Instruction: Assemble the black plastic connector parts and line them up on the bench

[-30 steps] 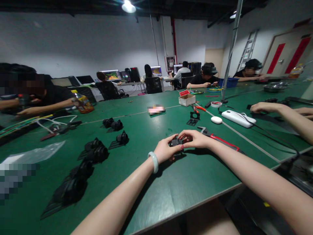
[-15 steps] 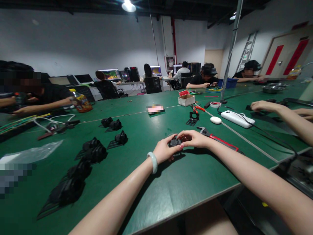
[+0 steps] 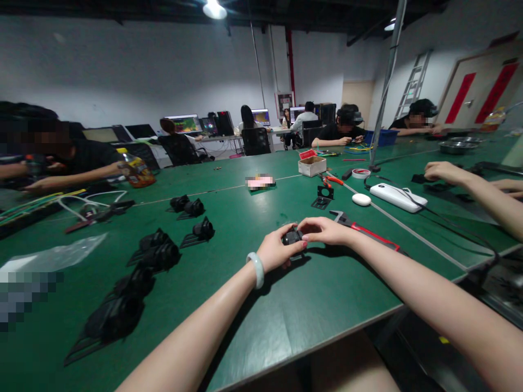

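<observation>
Near the middle of the green table (image 3: 261, 305), a small black round part (image 3: 291, 236) sits between my two hands, just above the surface. My left hand (image 3: 274, 250), with a pale bangle (image 3: 256, 270) at the wrist, is closed around its near left side. Fingers of my right hand (image 3: 322, 231) pinch it from the right, and they hide much of it. Beyond my right hand stands a black bracket with a round hole (image 3: 324, 193). An adjustable wrench (image 3: 368, 231) with a red and black handle lies right of it.
Several black bracketed assemblies (image 3: 157, 253) stand in a line on the left. Farther back are a small box (image 3: 312, 166), orange-handled pliers (image 3: 334, 179), a tape roll (image 3: 361, 173), a white oval object (image 3: 362, 200) and a white power bank (image 3: 397, 197). A co-worker's hand (image 3: 445, 173) works at the right.
My hands stay around the black part with barely any shift; the right fingers have moved slightly on it. At the right, the co-worker's hand has risen a little.
</observation>
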`<state>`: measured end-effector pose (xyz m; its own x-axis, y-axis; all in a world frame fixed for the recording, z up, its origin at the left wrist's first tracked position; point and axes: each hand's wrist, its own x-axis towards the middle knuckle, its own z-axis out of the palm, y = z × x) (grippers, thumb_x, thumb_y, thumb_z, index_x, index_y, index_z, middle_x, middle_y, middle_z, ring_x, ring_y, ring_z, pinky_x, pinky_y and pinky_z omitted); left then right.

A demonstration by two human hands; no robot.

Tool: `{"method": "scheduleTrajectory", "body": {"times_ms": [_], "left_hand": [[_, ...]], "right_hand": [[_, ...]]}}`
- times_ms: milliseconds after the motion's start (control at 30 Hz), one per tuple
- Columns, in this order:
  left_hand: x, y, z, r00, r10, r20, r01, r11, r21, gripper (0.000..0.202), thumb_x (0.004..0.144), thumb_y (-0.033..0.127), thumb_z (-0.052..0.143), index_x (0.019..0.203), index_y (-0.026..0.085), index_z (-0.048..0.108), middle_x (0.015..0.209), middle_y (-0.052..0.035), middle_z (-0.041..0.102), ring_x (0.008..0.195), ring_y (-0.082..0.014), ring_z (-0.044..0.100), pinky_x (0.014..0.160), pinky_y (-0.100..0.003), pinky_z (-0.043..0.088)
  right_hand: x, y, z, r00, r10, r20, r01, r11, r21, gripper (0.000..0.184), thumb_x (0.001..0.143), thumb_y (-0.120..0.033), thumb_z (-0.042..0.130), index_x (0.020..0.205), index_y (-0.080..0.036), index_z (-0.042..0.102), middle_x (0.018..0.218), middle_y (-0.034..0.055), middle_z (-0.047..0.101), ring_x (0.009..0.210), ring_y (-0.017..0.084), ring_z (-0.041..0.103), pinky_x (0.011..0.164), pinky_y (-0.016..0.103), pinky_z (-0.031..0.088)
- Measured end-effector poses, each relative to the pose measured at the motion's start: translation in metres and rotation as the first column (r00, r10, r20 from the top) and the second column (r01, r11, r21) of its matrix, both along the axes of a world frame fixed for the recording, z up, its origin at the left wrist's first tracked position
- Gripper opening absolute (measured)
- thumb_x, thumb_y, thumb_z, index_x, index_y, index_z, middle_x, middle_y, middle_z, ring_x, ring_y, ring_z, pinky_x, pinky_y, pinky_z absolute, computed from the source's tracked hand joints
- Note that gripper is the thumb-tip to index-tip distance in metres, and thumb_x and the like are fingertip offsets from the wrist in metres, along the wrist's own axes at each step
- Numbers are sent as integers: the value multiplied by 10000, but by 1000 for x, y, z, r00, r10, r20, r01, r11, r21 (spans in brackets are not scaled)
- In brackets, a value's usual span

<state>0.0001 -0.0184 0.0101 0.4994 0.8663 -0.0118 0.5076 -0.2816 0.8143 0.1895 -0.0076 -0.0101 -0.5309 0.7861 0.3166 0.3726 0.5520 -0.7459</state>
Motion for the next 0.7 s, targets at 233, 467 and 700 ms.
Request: {"method": "scheduleTrajectory", "body": {"times_ms": [233, 467, 700], "left_hand": [[2, -1, 1, 999, 32, -22, -32, 999, 10, 671, 642, 436, 598, 1228, 207, 366, 831, -58, 615, 368, -58, 503, 328, -162, 406], [2, -2, 0, 998, 49, -36, -47, 998, 47, 671, 640, 445, 593, 1231, 222, 367, 834, -53, 618, 362, -69, 509, 310, -171, 404], [1, -2, 1, 999, 28, -24, -27, 999, 32, 698, 641, 446, 594, 1250, 220, 338, 763, -42, 615, 369, -83, 521, 316, -176, 421]], "right_hand": [[-1, 0, 0, 1000, -3, -1, 3, 1000, -14, 284, 747, -324, 524, 970, -151, 550, 941, 47, 585, 856, 167, 533, 766, 290, 403], [-2, -1, 3, 1000, -1, 12, 1, 1000, -8, 265, 756, -322, 509, 947, -145, 559, 942, 48, 587, 863, 167, 532, 769, 285, 401], [-2, 0, 1, 1000, 11, 10, -11, 1000, -1, 270, 766, -323, 501, 970, -152, 541, 954, 53, 573, 886, 171, 522, 795, 306, 392]]}}
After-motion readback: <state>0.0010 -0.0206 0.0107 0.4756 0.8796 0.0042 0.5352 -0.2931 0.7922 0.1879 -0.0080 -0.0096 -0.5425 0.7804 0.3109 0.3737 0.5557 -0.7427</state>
